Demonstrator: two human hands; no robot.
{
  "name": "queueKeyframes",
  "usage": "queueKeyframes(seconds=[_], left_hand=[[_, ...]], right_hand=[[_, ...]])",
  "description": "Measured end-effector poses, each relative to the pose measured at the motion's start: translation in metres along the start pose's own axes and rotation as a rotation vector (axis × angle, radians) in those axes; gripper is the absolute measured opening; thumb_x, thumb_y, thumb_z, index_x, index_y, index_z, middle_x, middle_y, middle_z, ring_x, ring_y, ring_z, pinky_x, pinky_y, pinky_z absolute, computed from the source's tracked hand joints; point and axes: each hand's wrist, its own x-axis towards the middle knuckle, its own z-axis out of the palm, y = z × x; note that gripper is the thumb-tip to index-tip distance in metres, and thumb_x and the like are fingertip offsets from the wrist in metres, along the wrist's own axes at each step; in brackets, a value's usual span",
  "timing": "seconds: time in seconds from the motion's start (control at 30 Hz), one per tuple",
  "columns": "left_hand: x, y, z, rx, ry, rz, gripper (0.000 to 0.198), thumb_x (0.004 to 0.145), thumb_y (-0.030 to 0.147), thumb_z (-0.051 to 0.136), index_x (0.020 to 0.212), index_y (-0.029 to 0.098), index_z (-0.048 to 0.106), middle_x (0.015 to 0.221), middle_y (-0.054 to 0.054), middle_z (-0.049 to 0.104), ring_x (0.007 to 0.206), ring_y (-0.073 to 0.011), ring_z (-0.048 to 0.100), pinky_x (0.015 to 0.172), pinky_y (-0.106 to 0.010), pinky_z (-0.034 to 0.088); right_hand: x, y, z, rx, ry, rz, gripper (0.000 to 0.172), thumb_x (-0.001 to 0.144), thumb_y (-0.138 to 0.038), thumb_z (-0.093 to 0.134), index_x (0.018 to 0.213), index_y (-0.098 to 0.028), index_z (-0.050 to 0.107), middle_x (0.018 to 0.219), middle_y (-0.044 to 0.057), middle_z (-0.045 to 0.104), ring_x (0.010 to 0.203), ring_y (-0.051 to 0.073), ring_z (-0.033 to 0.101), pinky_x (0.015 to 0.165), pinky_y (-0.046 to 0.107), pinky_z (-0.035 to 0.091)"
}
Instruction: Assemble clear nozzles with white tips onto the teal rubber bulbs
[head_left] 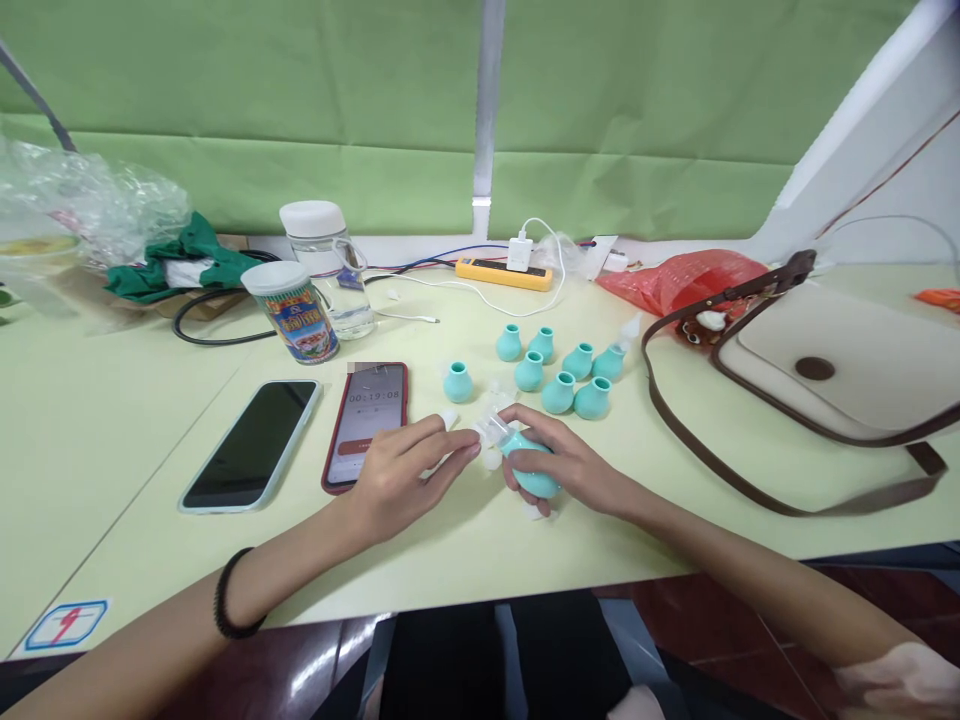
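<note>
now, at the near middle of the table [112, 420]: grips teal bulb [534, 480] in right hand [570, 465], fingers curled over the top and closed firmly round it. bulb either resting on the table or just above it; cannot tell which. pinches clear nozzle [491, 430] with left hand [394, 478], thumb and forefinger tips [466, 452] closed on it, other fingers loosely bent.

key relation: long axis of bulb plus nozzle running from near right (round base, in the right hand) to far left (nozzle tip). nozzle just left of the right fingers and directly at the left fingertips. left hand nearer the nozzle, right hand nearer the bulb body. hands almost touching across the neck. joint between nozzle and neck hidden by fingers; cannot tell how far seated.

materials: bulb matte, soft-looking rubber or silicone, pear-shaped with a short flared neck. nozzle translucent hard plastic, tapered.

around: loose bulbs [559, 393] of the same kind standing upright in a cluster just beyond the right hand; lone bulb [457, 382] apart, to their left. small white cap [491, 460] lying between the hands. red-cased phone [367, 425], screen lit, just left of the left hand.
</note>
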Motion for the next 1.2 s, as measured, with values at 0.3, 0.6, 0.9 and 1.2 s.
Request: queueKeyframes(seconds=[0.3,0.6,0.9,1.2], left_hand=[[-0.0030,0.0009,0.0018,0.064,0.077,0.087,0.015,0.069,0.008,0.061,0.082,0.012,0.056,0.053,0.003,0.048,0.044,-0.0037,0.039,0.040,-0.016,0.030],[-0.0069,-0.0048,0.0007,0.220,-0.007,0.242,0.019,0.070,0.007,0.059,0.086,0.013,0.053,0.050,0.005,0.045,0.044,-0.0053,0.039,0.041,-0.018,0.031],[-0.0098,-0.0057,0.0000,0.228,-0.043,0.291,0.020,0.070,0.008,0.058,0.088,0.012,0.052,0.053,0.004,0.049,0.046,-0.0062,0.042,0.042,-0.018,0.034],[-0.0064,-0.0008,0.0001,0.017,-0.052,0.110,0.013,0.071,0.012,0.059,0.083,0.014,0.056,0.055,0.003,0.046,0.046,-0.0053,0.041,0.042,-0.017,0.030]], right_hand=[[0.0006,0.0015,0.0012,0.173,-0.219,0.073,0.018,0.081,-0.027,0.043,0.097,-0.021,0.037,0.066,-0.002,0.052,0.043,0.007,0.049,0.033,0.017,0.041],[0.0035,0.0048,0.0003,0.281,-0.265,0.128,0.011,0.081,-0.025,0.040,0.091,-0.020,0.038,0.063,-0.001,0.054,0.040,0.009,0.050,0.030,0.018,0.041],[0.0028,0.0024,0.0018,0.239,-0.236,0.169,0.017,0.080,-0.027,0.042,0.095,-0.020,0.037,0.062,-0.002,0.054,0.041,0.009,0.051,0.030,0.017,0.041],[0.0032,0.0043,0.0006,0.176,-0.261,0.168,0.017,0.081,-0.030,0.042,0.094,-0.020,0.037,0.063,-0.002,0.053,0.040,0.007,0.049,0.031,0.015,0.039]])
